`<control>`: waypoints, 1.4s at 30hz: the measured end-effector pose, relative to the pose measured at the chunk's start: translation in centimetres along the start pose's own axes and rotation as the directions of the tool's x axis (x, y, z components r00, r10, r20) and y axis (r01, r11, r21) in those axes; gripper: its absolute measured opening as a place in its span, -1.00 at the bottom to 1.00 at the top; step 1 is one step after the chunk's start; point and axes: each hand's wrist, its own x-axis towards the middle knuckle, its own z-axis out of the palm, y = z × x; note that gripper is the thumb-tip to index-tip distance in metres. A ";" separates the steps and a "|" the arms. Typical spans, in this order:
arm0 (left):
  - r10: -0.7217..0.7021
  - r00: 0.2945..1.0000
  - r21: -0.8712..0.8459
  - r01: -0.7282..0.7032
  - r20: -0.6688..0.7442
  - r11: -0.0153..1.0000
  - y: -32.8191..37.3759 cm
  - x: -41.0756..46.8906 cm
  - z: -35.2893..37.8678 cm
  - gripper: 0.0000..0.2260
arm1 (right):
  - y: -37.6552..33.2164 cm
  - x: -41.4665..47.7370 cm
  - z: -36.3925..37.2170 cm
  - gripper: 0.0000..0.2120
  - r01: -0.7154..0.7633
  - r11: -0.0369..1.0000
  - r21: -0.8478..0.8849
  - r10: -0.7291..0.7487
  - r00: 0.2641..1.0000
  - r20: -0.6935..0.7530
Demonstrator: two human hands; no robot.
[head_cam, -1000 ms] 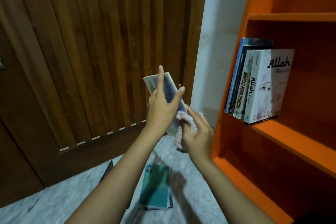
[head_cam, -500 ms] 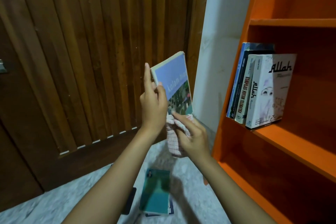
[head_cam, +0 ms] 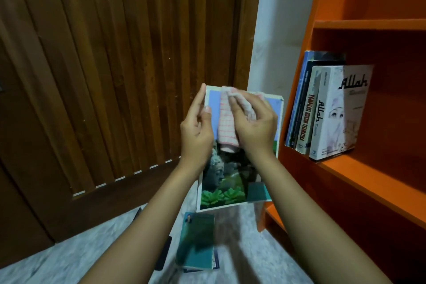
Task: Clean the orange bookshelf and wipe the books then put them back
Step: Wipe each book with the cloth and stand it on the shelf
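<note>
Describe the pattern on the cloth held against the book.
White cloth with a pink-red grid check; head view.

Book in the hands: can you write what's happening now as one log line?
step: wiping cover | left hand: grips book edge | right hand: holds cloth on cover | orange bookshelf: shelved books upright

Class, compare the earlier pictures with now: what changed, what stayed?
The book turned cover-on to the camera; the right hand carried the cloth from its lower edge up onto the cover. The left hand still holds the book; shelf books and floor book unmoved.
</note>
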 end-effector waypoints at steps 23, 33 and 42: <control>-0.139 0.966 -0.170 0.103 -0.218 0.980 -0.9 0.6 -0.2 -0.65 | 4.9 -4.6 -1.8 -0.81 -0.413 0.909 -0.061 0.407 0.908 -0.096; -0.236 0.895 -0.280 0.133 -0.378 0.951 -1.3 2.5 -1.7 -0.66 | 6.1 -11.5 -2.2 -0.76 0.205 0.969 -0.138 -0.169 0.957 0.235; -0.197 0.972 -0.366 0.139 -0.126 0.920 1.2 2.9 3.1 -0.67 | 6.6 -1.9 -8.1 -0.75 -0.530 0.778 0.337 0.492 0.848 0.198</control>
